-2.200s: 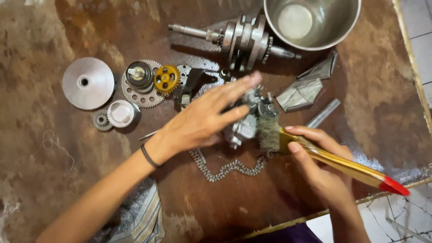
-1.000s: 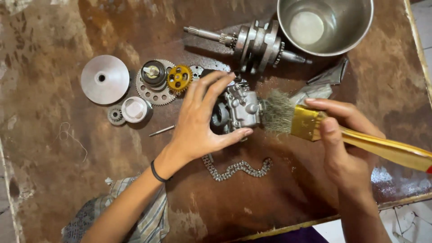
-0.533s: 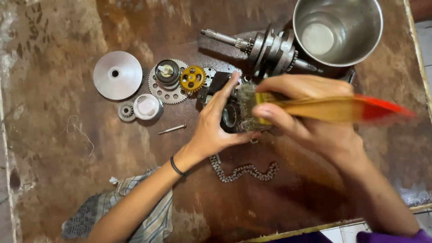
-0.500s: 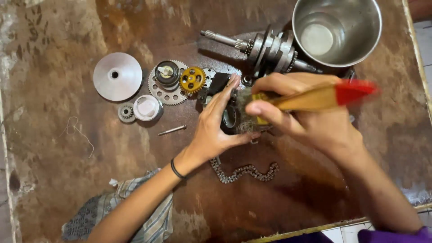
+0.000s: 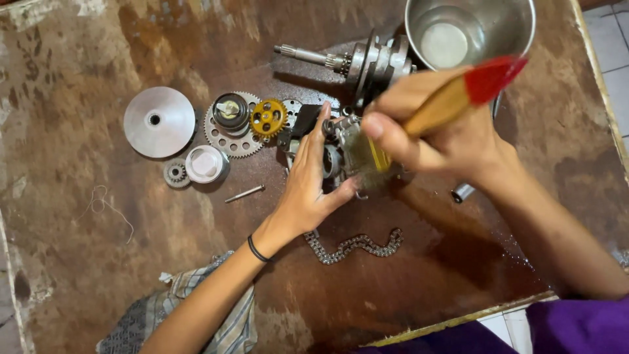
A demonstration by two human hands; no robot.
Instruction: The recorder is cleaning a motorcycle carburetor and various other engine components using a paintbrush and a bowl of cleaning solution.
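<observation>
The left hand (image 5: 308, 190) is cupped around a small grey metal engine part (image 5: 335, 147), thumb and fingers steadying it where it sits on the counter (image 5: 78, 262) near the middle; the right hand (image 5: 439, 131) is clenched around the wooden handle of a paintbrush (image 5: 452, 98), red tip pointing up and away, bristles pressed down onto the part; just below the hands lies a loose chain (image 5: 354, 246); above them a crankshaft (image 5: 367, 62) lies on its side, touching a steel bowl (image 5: 419, 19) at the far edge; to the left sit a yellow gear (image 5: 268, 118) on a large toothed sprocket (image 5: 219, 137), a smooth silver disc (image 5: 159, 122), a small white cup-shaped piece (image 5: 206, 164) and a thin pin (image 5: 244, 193); a striped cloth (image 5: 229, 321) hangs at the near edge under the left forearm.
</observation>
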